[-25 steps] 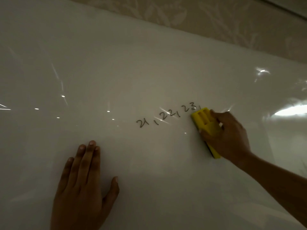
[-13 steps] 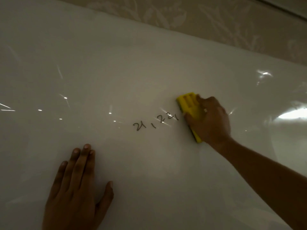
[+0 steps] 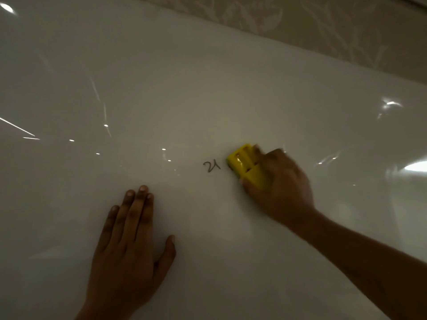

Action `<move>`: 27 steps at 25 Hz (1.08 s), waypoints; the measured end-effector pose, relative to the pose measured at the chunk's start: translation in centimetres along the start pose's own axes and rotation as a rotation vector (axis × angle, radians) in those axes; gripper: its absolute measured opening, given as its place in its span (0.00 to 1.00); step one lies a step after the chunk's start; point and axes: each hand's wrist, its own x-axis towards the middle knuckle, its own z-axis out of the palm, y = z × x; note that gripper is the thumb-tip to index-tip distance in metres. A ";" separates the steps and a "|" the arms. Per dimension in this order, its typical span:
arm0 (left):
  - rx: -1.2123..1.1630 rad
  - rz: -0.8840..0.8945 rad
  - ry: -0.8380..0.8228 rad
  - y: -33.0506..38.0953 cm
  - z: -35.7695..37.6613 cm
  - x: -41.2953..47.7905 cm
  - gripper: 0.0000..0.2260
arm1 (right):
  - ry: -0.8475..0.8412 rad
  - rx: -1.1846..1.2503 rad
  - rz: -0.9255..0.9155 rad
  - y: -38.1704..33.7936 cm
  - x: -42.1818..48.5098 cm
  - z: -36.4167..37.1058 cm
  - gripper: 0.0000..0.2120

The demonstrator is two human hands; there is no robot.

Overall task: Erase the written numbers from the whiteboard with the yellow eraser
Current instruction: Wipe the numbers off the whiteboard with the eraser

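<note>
The glossy whiteboard [image 3: 208,93] fills most of the view. On it one dark handwritten number "21" [image 3: 211,166] shows near the middle. Just right of that number, my right hand [image 3: 280,184] presses the yellow eraser [image 3: 248,166] against the board; the hand is motion-blurred and covers the eraser's right part. My left hand [image 3: 129,241] lies flat on the board below and left of the number, fingers pointing up, thumb spread, holding nothing.
Patterned beige wallpaper [image 3: 323,26] runs above the board's top edge. Bright light reflections [image 3: 416,166] glint on the board at the right and along the left side.
My right hand has swept the eraser leftward along the row. The "23" went first, then the "22"; only "21" still shows. My left hand stays flat on the board.
</note>
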 end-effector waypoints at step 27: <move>-0.056 0.020 0.025 -0.2 -0.5 -0.3 0.25 | -0.285 0.058 -0.909 1.4 -8.6 -2.1 0.23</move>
